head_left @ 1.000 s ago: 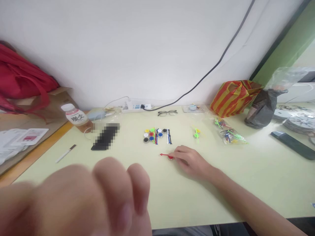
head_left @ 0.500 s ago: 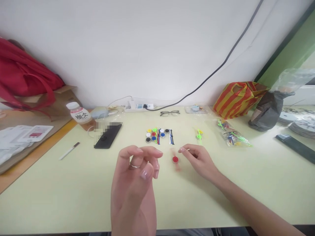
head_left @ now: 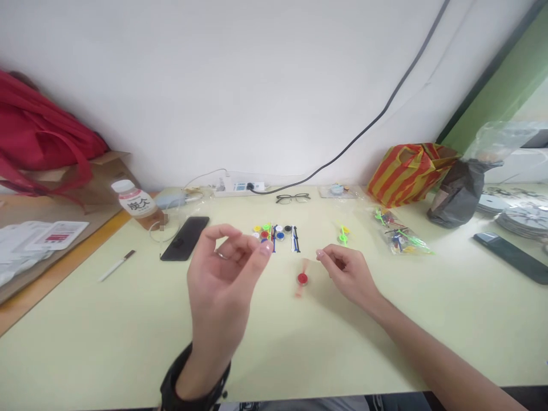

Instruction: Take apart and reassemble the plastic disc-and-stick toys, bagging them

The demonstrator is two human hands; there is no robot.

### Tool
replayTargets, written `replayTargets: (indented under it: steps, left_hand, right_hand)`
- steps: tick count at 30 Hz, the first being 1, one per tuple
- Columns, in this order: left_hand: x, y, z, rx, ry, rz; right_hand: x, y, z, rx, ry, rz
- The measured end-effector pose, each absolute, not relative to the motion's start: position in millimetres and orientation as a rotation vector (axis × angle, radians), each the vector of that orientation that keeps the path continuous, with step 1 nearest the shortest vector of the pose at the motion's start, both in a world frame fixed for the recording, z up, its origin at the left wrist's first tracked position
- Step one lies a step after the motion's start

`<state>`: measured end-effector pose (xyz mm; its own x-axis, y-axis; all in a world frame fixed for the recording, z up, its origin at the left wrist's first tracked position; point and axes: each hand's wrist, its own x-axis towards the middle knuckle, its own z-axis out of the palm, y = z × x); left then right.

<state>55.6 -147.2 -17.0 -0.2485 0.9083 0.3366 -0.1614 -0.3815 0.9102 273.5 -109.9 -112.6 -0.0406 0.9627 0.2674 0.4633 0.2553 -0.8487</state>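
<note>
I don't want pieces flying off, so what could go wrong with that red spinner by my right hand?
The red spinner looks blurred, as if turning, just beside the right hand; a stray finger could knock it off course. It might also wander into the small coloured pieces lined up behind it and scatter them.

On the left hand (head_left: 218, 285): a thin silver ring (head_left: 221, 256) on one of the fingers (head_left: 257, 260), nails longish with a pale gloss. A black band (head_left: 194, 388) circles the left wrist, bulky, strap or cords, detail blurred. The right hand (head_left: 346, 274) is unadorned, its forearm (head_left: 428, 354) bare to the frame's edge.
</note>
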Motion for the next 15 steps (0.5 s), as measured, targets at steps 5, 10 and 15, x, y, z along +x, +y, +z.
replayTargets:
  steps: [5, 10, 15]
  left_hand:
    - [33, -102, -31, 1.478, 1.105, 1.487]
    - [16, -65, -62, 1.656, 1.058, 1.229]
    - [7, -50, -98, 1.82, 1.099, 1.019]
  right_hand:
    - [276, -107, -112, -1.328, -1.656, 0.69]
    - [277, -104, -116, -1.301, -1.696, 0.708]
    - [277, -103, -120, -1.287, -1.803, 0.744]
